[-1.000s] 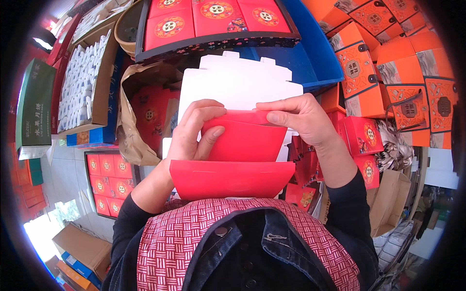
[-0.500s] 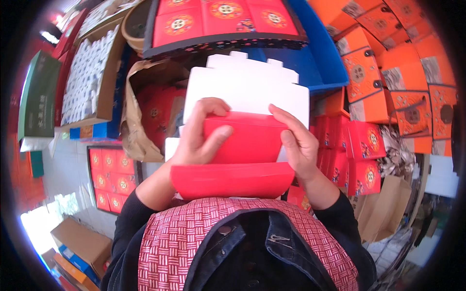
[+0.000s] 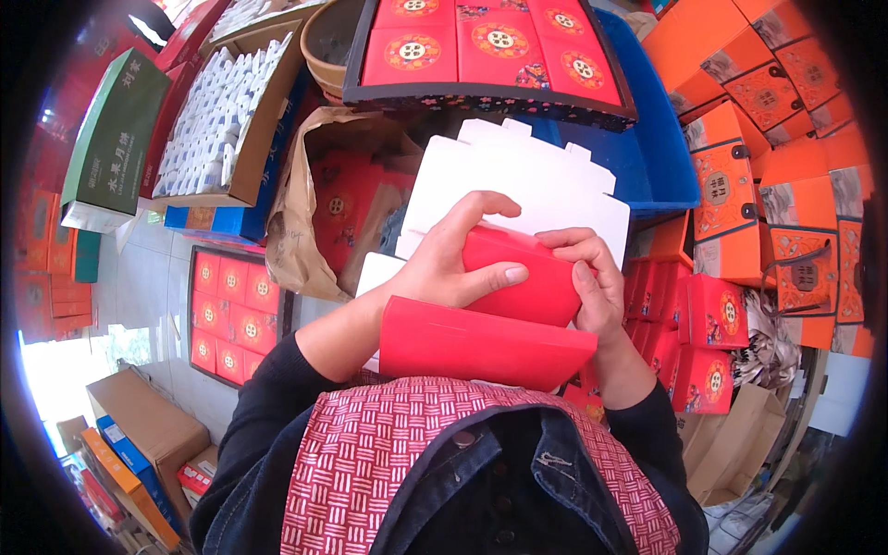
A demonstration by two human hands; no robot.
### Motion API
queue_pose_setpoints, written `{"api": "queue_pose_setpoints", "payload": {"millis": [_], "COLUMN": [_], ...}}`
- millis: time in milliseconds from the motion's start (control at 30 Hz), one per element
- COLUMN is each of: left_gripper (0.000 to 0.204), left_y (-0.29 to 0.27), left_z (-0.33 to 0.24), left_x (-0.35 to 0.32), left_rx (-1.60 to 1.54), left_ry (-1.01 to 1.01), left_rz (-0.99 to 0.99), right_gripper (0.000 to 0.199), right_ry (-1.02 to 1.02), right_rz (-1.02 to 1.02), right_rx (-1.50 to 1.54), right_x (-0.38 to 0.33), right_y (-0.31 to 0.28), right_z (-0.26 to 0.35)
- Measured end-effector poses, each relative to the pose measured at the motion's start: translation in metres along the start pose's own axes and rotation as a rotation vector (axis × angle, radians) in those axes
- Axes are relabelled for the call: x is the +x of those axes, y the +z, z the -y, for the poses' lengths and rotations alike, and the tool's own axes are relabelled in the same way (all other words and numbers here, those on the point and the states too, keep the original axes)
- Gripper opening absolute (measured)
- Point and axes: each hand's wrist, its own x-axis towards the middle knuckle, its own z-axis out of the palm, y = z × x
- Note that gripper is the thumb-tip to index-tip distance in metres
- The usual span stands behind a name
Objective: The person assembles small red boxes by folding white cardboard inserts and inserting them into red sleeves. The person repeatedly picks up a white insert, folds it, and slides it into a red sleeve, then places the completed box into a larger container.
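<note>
Between my two hands is a red cardboard box [image 3: 520,282], partly folded, with a wide red flap [image 3: 486,347] hanging toward my apron. My left hand [image 3: 453,254] grips its left side, thumb lying across the red panel and fingers bent over the far edge. At the right end my right hand [image 3: 592,277] pinches the far corner between thumb and fingers. Beneath and beyond the box lie flat white card blanks [image 3: 518,171] with cut tabs. The box's underside is hidden.
A black-edged tray [image 3: 490,97] of red patterned boxes sits ahead over a blue bin [image 3: 661,176]. At left are a brown paper bag [image 3: 296,213] and a carton of small white packets [image 3: 217,129]. Orange boxes [image 3: 721,185] are stacked right, above red boxes [image 3: 708,314].
The red box has tilted, its right end now lower. My right hand has closed on the far right corner, and my left thumb reaches farther across the panel. The whole view has shifted.
</note>
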Motion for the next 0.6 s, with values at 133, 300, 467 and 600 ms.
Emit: {"api": "queue_pose_setpoints", "payload": {"millis": [133,300,467,600], "left_gripper": [0.033,0.016,0.011,0.016], "left_y": [0.006,0.001,-0.016,-0.012], "left_z": [0.021,0.037,0.04,0.027], "left_x": [0.002,0.005,0.017,0.033], "left_rx": [0.11,-0.148,-0.295,-0.505], "left_ry": [0.102,-0.072,-0.266,-0.437], "left_rz": [-0.069,-0.114,-0.297,-0.26], "right_gripper": [0.02,0.031,0.062,0.051], "right_ry": [0.016,0.002,-0.534,-0.671], "right_rz": [-0.035,0.01,0.216,0.229], "right_rx": [-0.071,-0.081,-1.199,-1.134], "right_x": [-0.006,0.01,0.014,0.028], "right_y": [0.0,-0.017,-0.043,-0.031], "right_z": [-0.013,-0.007,0.008,0.001]}}
